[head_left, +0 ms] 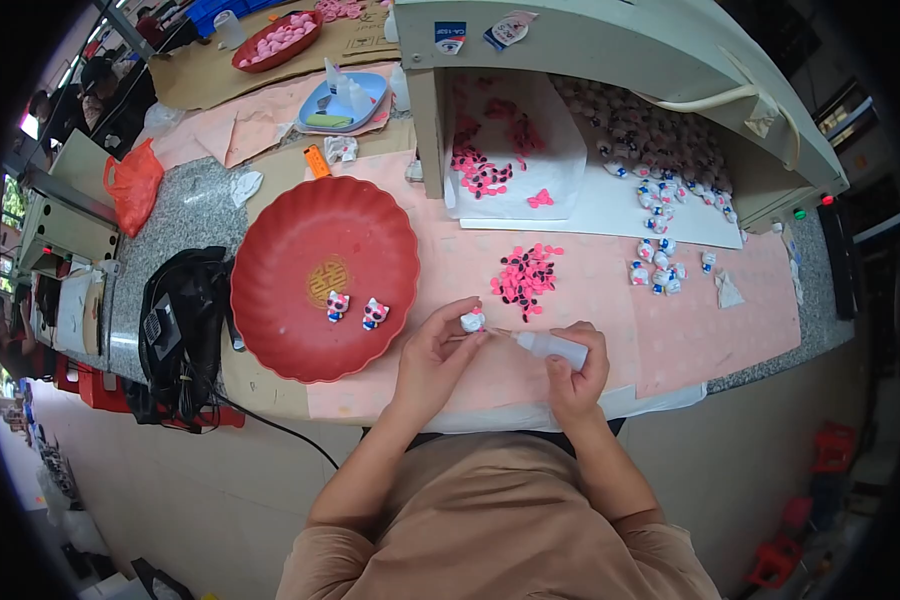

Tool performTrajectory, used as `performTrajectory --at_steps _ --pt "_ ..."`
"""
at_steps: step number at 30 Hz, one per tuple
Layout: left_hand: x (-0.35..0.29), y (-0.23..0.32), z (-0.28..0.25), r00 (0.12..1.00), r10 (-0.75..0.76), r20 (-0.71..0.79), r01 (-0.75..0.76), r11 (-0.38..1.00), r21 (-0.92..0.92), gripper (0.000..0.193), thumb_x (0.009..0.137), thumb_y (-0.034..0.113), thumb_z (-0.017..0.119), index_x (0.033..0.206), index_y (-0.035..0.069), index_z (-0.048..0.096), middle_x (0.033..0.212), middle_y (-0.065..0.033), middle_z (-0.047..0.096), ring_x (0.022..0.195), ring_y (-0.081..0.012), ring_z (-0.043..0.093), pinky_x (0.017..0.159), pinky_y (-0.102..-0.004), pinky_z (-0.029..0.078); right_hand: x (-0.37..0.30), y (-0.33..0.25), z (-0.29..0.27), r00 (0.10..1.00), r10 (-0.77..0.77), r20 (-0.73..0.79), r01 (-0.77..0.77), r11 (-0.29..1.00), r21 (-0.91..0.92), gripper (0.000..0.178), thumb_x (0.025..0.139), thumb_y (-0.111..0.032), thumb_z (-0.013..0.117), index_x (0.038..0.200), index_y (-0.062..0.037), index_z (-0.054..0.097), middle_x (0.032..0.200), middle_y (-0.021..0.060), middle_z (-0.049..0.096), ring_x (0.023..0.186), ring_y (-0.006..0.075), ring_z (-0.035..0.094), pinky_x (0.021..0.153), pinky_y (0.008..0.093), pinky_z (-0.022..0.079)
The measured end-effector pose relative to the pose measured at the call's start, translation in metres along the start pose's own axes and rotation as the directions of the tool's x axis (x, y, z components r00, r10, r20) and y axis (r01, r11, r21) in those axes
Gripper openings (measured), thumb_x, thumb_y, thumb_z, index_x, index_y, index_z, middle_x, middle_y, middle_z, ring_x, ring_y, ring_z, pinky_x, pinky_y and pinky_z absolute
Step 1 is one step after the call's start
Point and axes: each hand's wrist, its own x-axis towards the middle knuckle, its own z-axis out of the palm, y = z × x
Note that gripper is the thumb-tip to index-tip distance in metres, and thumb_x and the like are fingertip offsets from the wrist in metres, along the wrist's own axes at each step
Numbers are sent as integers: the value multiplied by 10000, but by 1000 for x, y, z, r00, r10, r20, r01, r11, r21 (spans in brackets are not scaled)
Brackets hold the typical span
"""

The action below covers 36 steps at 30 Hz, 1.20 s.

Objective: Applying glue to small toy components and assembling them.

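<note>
Between the fingertips of my left hand [434, 358] is a small white figurine [472, 320]. My right hand [578, 372] grips a translucent squeeze bottle [554, 348] with a thin nozzle, its tip pointing left and close to the figurine; whether they touch I cannot tell. Just beyond my hands lies a loose pile of small pink and black pieces [526, 278]. To the left, a large red scalloped tray [300, 230] holds two cat-like figurines [355, 311] in white, pink and blue.
A grey machine hood [610, 40] overhangs the back right, with many white and blue figurines [660, 200] and more pink pieces [485, 175] beneath. A blue tray [342, 100] with small bottles stands behind the red tray. A black bag [182, 335] and cable lie left.
</note>
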Motion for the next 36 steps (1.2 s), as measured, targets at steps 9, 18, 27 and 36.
performTrajectory --at_steps 9,18,27,36 --pt "5 -6 5 995 95 14 -96 992 80 459 850 -38 651 1289 50 549 1177 -76 548 985 -139 611 826 -267 557 -1 -3 -3 999 39 18 -39 999 -17 279 916 -241 605 1012 0 502 833 96 526 733 163 472 653 289 400" --pt "5 -1 4 998 62 -2 -61 992 113 443 843 -49 652 1269 23 557 1173 -94 544 988 -153 627 836 -281 567 1 0 0 998 -52 23 54 995 -87 301 802 -115 750 1018 -4 573 849 126 626 684 237 576 599 314 468" --pt "5 5 7 997 75 -1 -74 982 175 431 846 -52 649 1263 8 562 1182 -104 541 996 -156 635 836 -280 574 2 -1 -1 998 -41 48 47 989 -140 330 768 -102 778 1025 -17 588 837 125 620 684 246 581 592 321 468" --pt "4 2 7 993 118 22 -120 972 203 484 848 -60 637 1312 49 551 1160 -99 544 989 -156 630 824 -280 582 1 -1 1 997 -23 69 32 991 -129 331 754 -110 790 1007 -18 596 808 125 611 674 249 580 572 322 464"
